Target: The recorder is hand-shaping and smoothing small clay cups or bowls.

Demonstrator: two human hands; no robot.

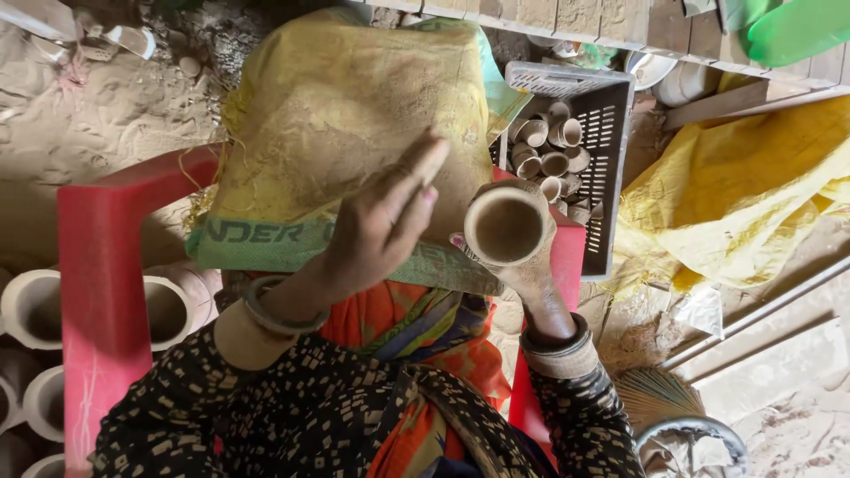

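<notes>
A: Looking down through the head camera, I see my right hand (522, 265) wrapped around a small round unfired clay cup (506, 228), pale brown. The mouth of the cup faces up to the camera, and the fingers close on its side from below.

B: And your left hand (385, 221)?

A: It is raised just beside the cup, to its left. The fingers are stretched out and together, dusty with clay, and they grip nothing. I cannot tell if a fingertip touches the rim of the cup; it looks very near.

B: Where is the cup exactly?

A: It is held in the air above my lap, over the right edge of a dusty yellow woven sack with a green band (345, 133). The sack is spread over my knees and over a red plastic chair (102, 265).

B: What else is around?

A: Behind the cup stands a grey plastic crate with slotted walls (606, 133), and many small clay cups of the same kind (549, 150) lie inside it. At the left, beside the chair, there are bigger pale clay pots (31, 305) with open mouths. At the right lies a crumpled yellow cloth (744, 195) on the sandy ground. Both wrists carry thick bangles (274, 314), and the sleeves are black with small pale marks.
</notes>
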